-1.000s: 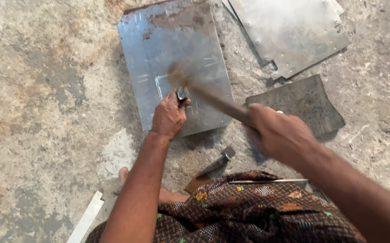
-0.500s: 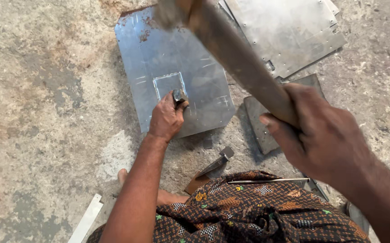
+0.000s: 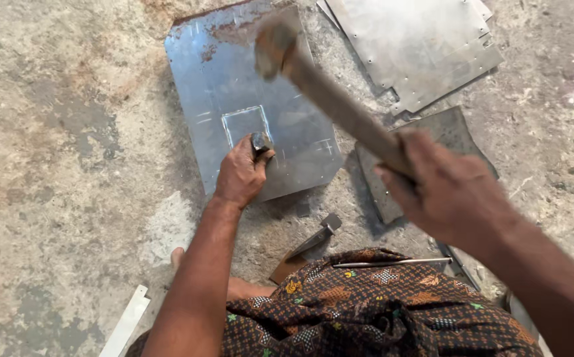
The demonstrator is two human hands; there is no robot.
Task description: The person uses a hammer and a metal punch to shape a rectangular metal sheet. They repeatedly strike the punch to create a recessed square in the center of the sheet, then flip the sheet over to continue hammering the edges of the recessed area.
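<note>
Left hand (image 3: 242, 173) is gripping a chisel (image 3: 259, 141), fingers closed around it, tip standing on a scored rectangle on the metal sheet (image 3: 234, 79) lying on the concrete floor (image 3: 55, 165). Right hand (image 3: 449, 192) is clutching a hammer (image 3: 326, 92), blurred, head raised above the sheet.

On the metal sheet (image 3: 234, 86) the left hand (image 3: 240, 175) grips a chisel (image 3: 259, 142) at a scored rectangle's corner. Above the sheet, the right hand (image 3: 452, 192) holds a blurred hammer (image 3: 326, 92) raised.
</note>
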